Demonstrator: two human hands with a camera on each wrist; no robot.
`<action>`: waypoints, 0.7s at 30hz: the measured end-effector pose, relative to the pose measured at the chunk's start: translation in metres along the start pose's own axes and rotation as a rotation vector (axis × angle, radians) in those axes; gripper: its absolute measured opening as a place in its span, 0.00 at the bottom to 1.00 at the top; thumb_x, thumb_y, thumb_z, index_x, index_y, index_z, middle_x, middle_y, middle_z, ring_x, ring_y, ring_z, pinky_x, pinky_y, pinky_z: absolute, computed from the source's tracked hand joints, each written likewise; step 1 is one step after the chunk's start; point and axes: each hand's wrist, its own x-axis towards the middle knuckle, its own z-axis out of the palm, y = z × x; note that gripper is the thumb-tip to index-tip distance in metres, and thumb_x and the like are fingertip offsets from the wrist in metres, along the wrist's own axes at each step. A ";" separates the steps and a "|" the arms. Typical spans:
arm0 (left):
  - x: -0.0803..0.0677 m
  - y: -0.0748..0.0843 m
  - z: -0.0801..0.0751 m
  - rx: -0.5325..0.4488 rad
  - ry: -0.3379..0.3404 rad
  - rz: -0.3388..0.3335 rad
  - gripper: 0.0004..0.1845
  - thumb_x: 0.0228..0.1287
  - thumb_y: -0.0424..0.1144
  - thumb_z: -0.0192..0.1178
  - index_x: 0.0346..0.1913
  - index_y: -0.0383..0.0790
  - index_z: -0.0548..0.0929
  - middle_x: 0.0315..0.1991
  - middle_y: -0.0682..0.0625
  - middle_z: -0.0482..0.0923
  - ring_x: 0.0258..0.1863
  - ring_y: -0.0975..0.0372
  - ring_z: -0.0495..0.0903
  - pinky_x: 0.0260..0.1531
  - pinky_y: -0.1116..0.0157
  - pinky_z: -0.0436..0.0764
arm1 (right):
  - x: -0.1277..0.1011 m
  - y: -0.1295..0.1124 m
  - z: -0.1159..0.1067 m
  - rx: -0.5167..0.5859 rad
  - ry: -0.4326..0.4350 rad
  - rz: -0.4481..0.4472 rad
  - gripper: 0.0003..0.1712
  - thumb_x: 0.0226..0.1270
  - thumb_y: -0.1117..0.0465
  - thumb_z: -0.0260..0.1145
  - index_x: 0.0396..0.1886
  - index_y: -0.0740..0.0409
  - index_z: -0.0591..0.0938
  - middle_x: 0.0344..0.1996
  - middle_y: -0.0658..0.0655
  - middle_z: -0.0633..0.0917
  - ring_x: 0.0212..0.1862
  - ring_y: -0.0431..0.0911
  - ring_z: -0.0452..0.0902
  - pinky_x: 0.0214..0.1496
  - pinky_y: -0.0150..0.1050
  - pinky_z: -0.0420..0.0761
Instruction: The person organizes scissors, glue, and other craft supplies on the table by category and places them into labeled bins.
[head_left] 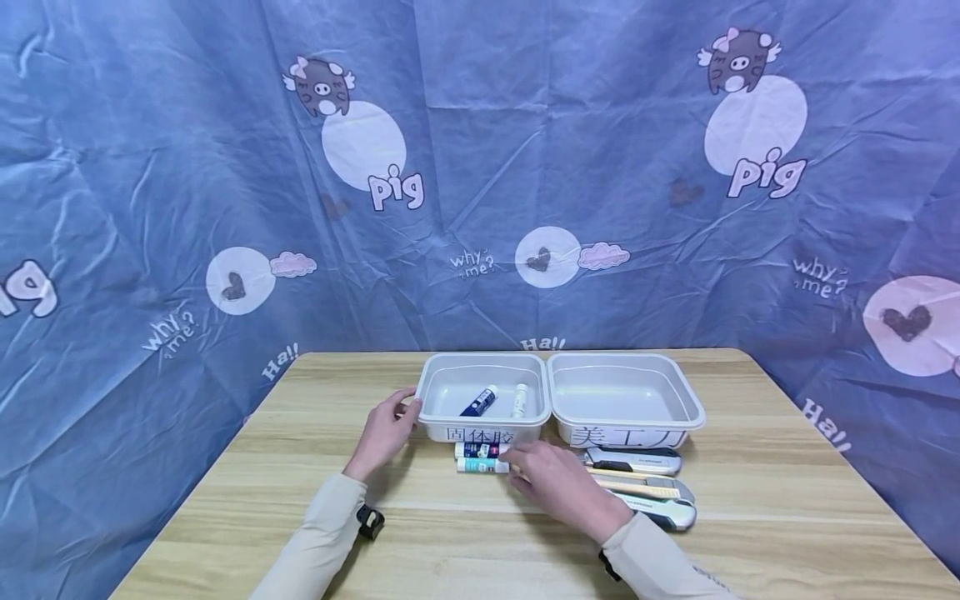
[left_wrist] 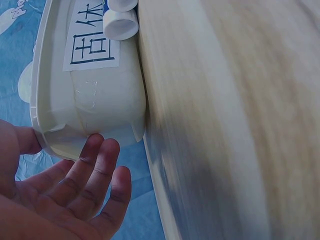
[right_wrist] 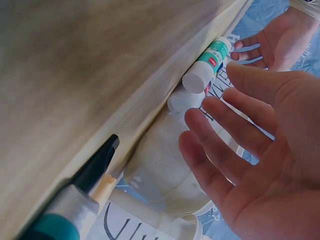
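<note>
My left hand [head_left: 386, 429] is at the left end of a white plastic bin [head_left: 431, 429], its loosely bent fingers [left_wrist: 95, 172] by the end wall and its thumb at the rim. Inside lie a navy glue stick [head_left: 478, 403] and a white glue stick [head_left: 520, 402]. In front of the bin, a navy-labelled glue stick [head_left: 474, 450] and a teal-labelled glue stick [head_left: 476, 466] lie side by side on the table. My right hand [head_left: 558, 485] hovers at their right ends, thumb and fingers apart with nothing between them, as the right wrist view shows.
A second white bin [head_left: 626, 425] with a lettered label adjoins the first on the right. In front of it lie several utility knives [head_left: 652, 461], partly behind my right hand. A blue printed cloth [head_left: 480, 167] hangs behind the wooden table [head_left: 300, 400].
</note>
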 end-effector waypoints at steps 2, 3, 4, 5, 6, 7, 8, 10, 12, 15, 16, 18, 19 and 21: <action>0.000 0.000 0.000 0.002 0.001 0.001 0.22 0.77 0.42 0.57 0.68 0.35 0.77 0.38 0.42 0.88 0.34 0.51 0.88 0.37 0.61 0.83 | 0.000 0.000 0.000 0.006 -0.011 -0.003 0.17 0.61 0.61 0.76 0.51 0.54 0.88 0.45 0.51 0.90 0.43 0.46 0.86 0.42 0.40 0.86; 0.000 0.000 0.000 0.003 0.002 0.002 0.22 0.77 0.42 0.57 0.67 0.35 0.77 0.38 0.42 0.88 0.34 0.51 0.88 0.37 0.61 0.83 | 0.000 0.000 0.000 0.005 -0.014 -0.006 0.16 0.61 0.61 0.76 0.50 0.53 0.88 0.44 0.51 0.90 0.41 0.46 0.86 0.41 0.39 0.86; 0.000 0.000 0.000 0.005 0.002 0.002 0.23 0.77 0.42 0.57 0.67 0.35 0.77 0.37 0.43 0.88 0.33 0.52 0.88 0.36 0.61 0.83 | 0.000 0.000 0.000 0.005 -0.016 -0.010 0.16 0.61 0.61 0.76 0.49 0.53 0.88 0.43 0.50 0.89 0.41 0.45 0.86 0.40 0.39 0.86; 0.000 0.000 0.000 0.006 0.003 0.004 0.22 0.77 0.42 0.57 0.67 0.34 0.77 0.37 0.43 0.88 0.33 0.52 0.88 0.36 0.61 0.83 | 0.000 0.000 0.000 0.004 -0.017 -0.012 0.15 0.61 0.61 0.76 0.49 0.53 0.88 0.43 0.50 0.89 0.40 0.45 0.85 0.40 0.39 0.85; 0.000 0.001 0.001 0.005 0.005 0.002 0.22 0.77 0.42 0.57 0.67 0.35 0.77 0.37 0.43 0.88 0.33 0.52 0.88 0.36 0.61 0.83 | 0.000 0.000 0.000 0.001 -0.018 -0.015 0.15 0.62 0.61 0.75 0.48 0.53 0.88 0.42 0.50 0.89 0.40 0.45 0.85 0.39 0.39 0.85; 0.001 0.001 0.001 0.005 0.005 0.002 0.22 0.77 0.42 0.57 0.67 0.35 0.77 0.37 0.43 0.88 0.33 0.52 0.88 0.36 0.61 0.83 | 0.000 0.000 0.001 -0.003 -0.019 -0.018 0.14 0.62 0.61 0.75 0.48 0.53 0.88 0.42 0.49 0.89 0.39 0.45 0.85 0.39 0.39 0.85; 0.001 0.001 0.001 0.005 0.006 0.003 0.22 0.77 0.42 0.57 0.67 0.34 0.77 0.36 0.43 0.88 0.33 0.51 0.88 0.36 0.61 0.83 | 0.001 0.000 0.001 -0.006 -0.019 -0.021 0.14 0.61 0.61 0.76 0.48 0.53 0.88 0.41 0.49 0.89 0.39 0.45 0.85 0.39 0.39 0.85; 0.001 0.001 0.001 0.004 0.007 0.005 0.22 0.77 0.42 0.57 0.67 0.34 0.77 0.36 0.43 0.88 0.33 0.51 0.87 0.36 0.62 0.83 | 0.001 0.001 0.002 -0.011 -0.019 -0.019 0.14 0.61 0.60 0.76 0.48 0.52 0.88 0.41 0.49 0.88 0.38 0.44 0.85 0.37 0.37 0.85; 0.001 0.001 0.002 0.001 0.006 0.003 0.22 0.77 0.42 0.57 0.67 0.35 0.77 0.36 0.43 0.88 0.33 0.50 0.87 0.36 0.62 0.83 | 0.002 0.002 0.003 -0.019 -0.014 -0.019 0.14 0.61 0.60 0.76 0.47 0.52 0.88 0.39 0.49 0.88 0.37 0.43 0.84 0.35 0.36 0.84; 0.001 0.001 0.002 -0.005 0.002 0.005 0.22 0.77 0.41 0.57 0.67 0.34 0.77 0.36 0.43 0.88 0.33 0.50 0.87 0.36 0.63 0.83 | 0.004 0.003 0.004 -0.029 -0.006 -0.025 0.13 0.60 0.60 0.77 0.46 0.51 0.89 0.38 0.48 0.87 0.35 0.42 0.83 0.31 0.35 0.82; 0.000 0.001 0.002 -0.009 0.000 0.004 0.22 0.77 0.41 0.57 0.67 0.34 0.77 0.36 0.43 0.88 0.33 0.50 0.87 0.36 0.62 0.83 | 0.006 0.003 0.004 -0.037 -0.004 -0.030 0.13 0.60 0.60 0.77 0.45 0.51 0.89 0.37 0.48 0.87 0.34 0.42 0.83 0.29 0.35 0.81; -0.001 0.001 0.002 -0.011 -0.001 0.004 0.22 0.77 0.41 0.57 0.67 0.34 0.77 0.36 0.43 0.88 0.33 0.50 0.87 0.36 0.62 0.83 | 0.009 0.003 0.003 -0.040 -0.009 -0.043 0.11 0.60 0.60 0.77 0.43 0.50 0.89 0.35 0.47 0.86 0.31 0.42 0.82 0.27 0.35 0.79; -0.001 0.001 0.002 -0.013 0.001 0.007 0.22 0.77 0.41 0.57 0.67 0.34 0.77 0.37 0.43 0.88 0.33 0.50 0.87 0.36 0.62 0.83 | 0.011 0.002 0.002 -0.041 -0.017 -0.046 0.09 0.60 0.60 0.77 0.41 0.51 0.89 0.34 0.47 0.85 0.30 0.41 0.81 0.25 0.34 0.78; -0.001 0.000 0.002 -0.011 0.004 0.006 0.22 0.77 0.41 0.57 0.67 0.34 0.77 0.37 0.43 0.88 0.34 0.50 0.87 0.36 0.61 0.83 | 0.015 0.002 0.002 -0.051 -0.038 -0.052 0.05 0.60 0.60 0.77 0.35 0.50 0.88 0.31 0.47 0.83 0.27 0.40 0.77 0.23 0.34 0.75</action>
